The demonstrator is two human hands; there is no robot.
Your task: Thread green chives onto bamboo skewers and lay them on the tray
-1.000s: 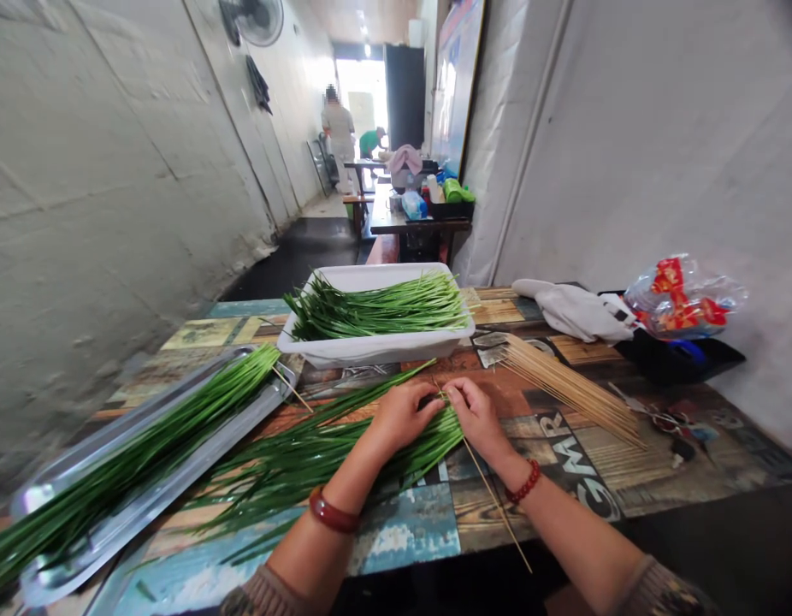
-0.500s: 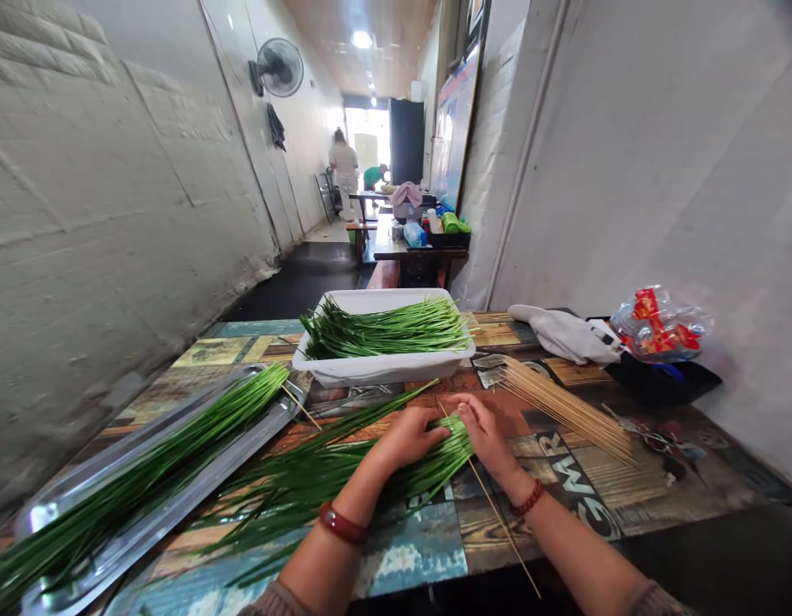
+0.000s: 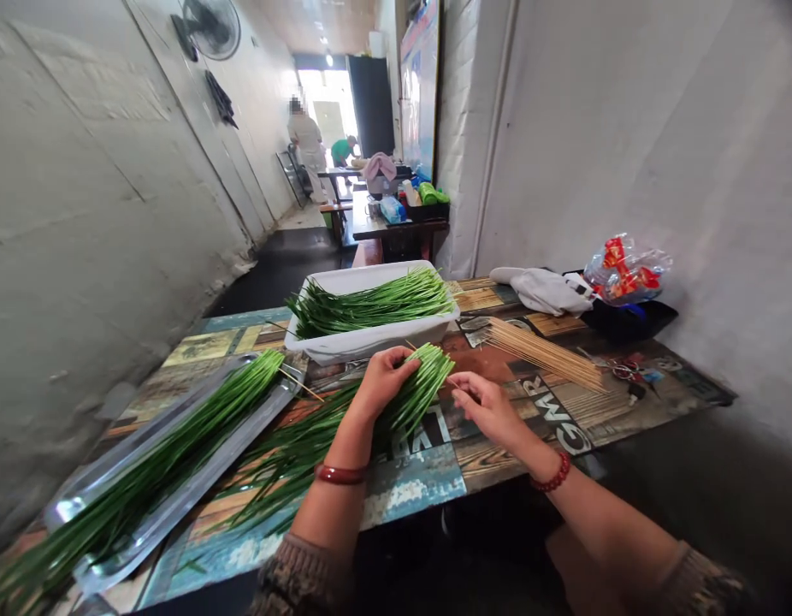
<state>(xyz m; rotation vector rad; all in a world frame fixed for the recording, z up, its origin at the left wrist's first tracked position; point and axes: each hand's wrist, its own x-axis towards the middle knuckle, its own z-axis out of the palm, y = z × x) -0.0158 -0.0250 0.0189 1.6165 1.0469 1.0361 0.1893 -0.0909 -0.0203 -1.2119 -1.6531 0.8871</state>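
My left hand (image 3: 389, 381) is closed around a bunch of green chives (image 3: 428, 376), near its cut, pale ends. The long leaves trail left across the table. A thin wooden skewer crosses the bunch, its tip showing just above my left hand. To the right of the bunch, my right hand (image 3: 486, 406) pinches the skewer's (image 3: 452, 382) other side between thumb and fingers; most of its length is hidden. More chives (image 3: 209, 428) lie on a long metal tray (image 3: 207, 492) at the left, with a skewer (image 3: 303, 384) sticking out near their cut ends.
A white plastic tub (image 3: 370, 338) of chives stands at the table's back. Several loose skewers (image 3: 543, 352) lie to the right, beside scissors (image 3: 627, 368). A pale cap (image 3: 543, 289) and a plastic bag (image 3: 627, 269) sit farther back. Two people are in the distance.
My right hand has come off the chives and moved right, now pinching the skewer. The bunch is lifted and tilted up in my left hand. The view has shifted.
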